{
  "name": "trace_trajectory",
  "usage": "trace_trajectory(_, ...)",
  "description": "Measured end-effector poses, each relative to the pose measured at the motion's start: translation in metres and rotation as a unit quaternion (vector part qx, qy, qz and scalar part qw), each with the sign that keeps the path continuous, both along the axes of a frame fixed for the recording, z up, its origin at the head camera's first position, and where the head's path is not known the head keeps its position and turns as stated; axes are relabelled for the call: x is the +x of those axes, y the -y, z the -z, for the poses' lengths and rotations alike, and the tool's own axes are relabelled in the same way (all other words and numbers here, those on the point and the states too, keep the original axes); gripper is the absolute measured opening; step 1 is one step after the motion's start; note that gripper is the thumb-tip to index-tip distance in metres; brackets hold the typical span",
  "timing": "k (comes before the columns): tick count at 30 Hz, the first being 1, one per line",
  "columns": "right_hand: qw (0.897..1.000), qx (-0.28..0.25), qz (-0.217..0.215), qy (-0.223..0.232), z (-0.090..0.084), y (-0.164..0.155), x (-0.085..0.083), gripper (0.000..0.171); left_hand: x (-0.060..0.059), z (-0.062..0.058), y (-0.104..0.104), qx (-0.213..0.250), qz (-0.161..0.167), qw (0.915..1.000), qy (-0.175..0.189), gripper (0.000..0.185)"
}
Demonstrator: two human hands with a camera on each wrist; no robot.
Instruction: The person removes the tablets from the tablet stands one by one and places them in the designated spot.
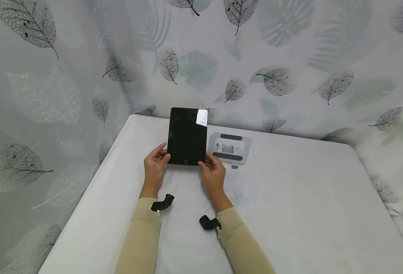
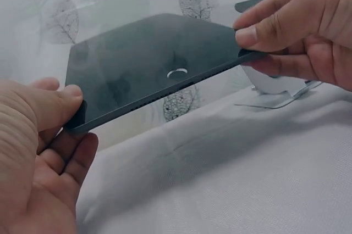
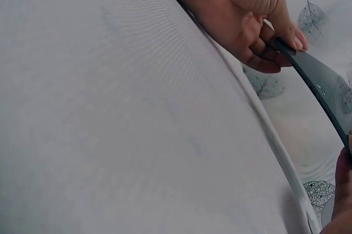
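A black tablet (image 1: 187,137) is tilted up in front of me, its screen dark with a bright reflection at the top right corner. Its round home button lies at the lower edge. My left hand (image 1: 155,167) pinches the lower left corner, thumb on the front and fingers behind. At the lower right corner my right hand (image 1: 213,175) grips it the same way. In the left wrist view the tablet's bottom edge (image 2: 165,98) is held above the white cloth. The right wrist view shows the left hand (image 3: 247,20) at the top and part of the right hand (image 3: 342,190) low at the right.
Just right of the tablet, a grey stand (image 1: 246,148) with dark pads lies on the white-covered table (image 1: 307,198). A small grey piece (image 1: 234,166) sticks out at its front edge. Behind the table hangs a leaf-patterned curtain (image 1: 201,45).
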State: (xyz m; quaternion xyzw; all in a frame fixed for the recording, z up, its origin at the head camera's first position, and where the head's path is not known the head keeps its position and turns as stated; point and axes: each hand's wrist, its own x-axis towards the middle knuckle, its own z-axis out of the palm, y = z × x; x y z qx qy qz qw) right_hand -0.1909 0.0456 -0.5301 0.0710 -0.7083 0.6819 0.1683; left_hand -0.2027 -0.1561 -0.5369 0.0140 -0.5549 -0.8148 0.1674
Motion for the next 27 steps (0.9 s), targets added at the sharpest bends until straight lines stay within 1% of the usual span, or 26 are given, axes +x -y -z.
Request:
trace_trajectory(3, 0.999, -0.014, -0.007, 0.027, -0.0013, -0.0003, -0.0008, 0.047, -0.0002, 0.0006, -0.0002, -0.006, -0.013, 0.9998, -0.015, 0.049)
trace_trajectory(5, 0.999, -0.026, -0.009, 0.047, -0.0014, 0.0003, -0.0015, 0.048, -0.0002, 0.0004, -0.0001, -0.020, -0.025, 0.9994, -0.016, 0.048)
trace_trajectory(7, 0.997, -0.034, -0.012, 0.061, -0.0005, 0.0009, -0.0027, 0.047, -0.0001, 0.0000, -0.0001, -0.034, -0.034, 0.9988, -0.005, 0.047)
trace_trajectory(9, 0.997, -0.037, -0.014, 0.072, 0.0016, 0.0013, -0.0044, 0.046, -0.0001, -0.0004, 0.0000, -0.057, -0.042, 0.9975, 0.012, 0.046)
trace_trajectory(12, 0.995, -0.028, -0.012, 0.091, 0.0052, 0.0014, -0.0066, 0.045, -0.0007, 0.0003, 0.0004, -0.077, -0.046, 0.9953, 0.036, 0.044)
trace_trajectory(17, 0.993, -0.005, 0.000, 0.116, 0.0071, 0.0004, -0.0081, 0.043, -0.0028, 0.0025, -0.0008, -0.115, -0.053, 0.9911, 0.043, 0.037)
trace_trajectory(21, 0.991, 0.015, 0.009, 0.129, 0.0073, -0.0002, -0.0086, 0.042, -0.0041, 0.0038, -0.0024, -0.166, -0.070, 0.9823, 0.051, 0.029)
trace_trajectory(27, 0.990, 0.041, 0.014, 0.135, 0.0080, -0.0002, -0.0081, 0.044, -0.0042, 0.0027, -0.0045, -0.241, -0.100, 0.9630, 0.068, 0.029)
